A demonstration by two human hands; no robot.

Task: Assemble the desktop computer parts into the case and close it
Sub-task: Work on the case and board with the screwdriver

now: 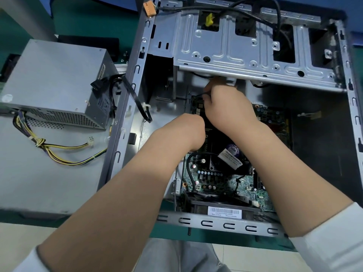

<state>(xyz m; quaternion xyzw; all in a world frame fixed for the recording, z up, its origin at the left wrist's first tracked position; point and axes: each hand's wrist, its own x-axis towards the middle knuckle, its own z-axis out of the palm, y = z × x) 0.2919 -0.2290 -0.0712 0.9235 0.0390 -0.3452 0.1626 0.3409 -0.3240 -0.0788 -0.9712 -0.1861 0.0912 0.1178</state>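
Grey steel walls of the open case [135,79] boxed in the motherboard [220,179], and the drive cage [245,54] overhung its far end, leaving only a narrow gap below. Both forearms reached in over the near rim. The right hand [227,107] was curled, fingers pinching a thin black cable [198,94] at the board's far edge, just under the cage. The left hand [188,132] bent downward at the wrist beside it, its fingers hidden, so its grip could not be told. Outside the left wall, the power supply [57,83] sat on the green worktop [82,22], wires trailing.
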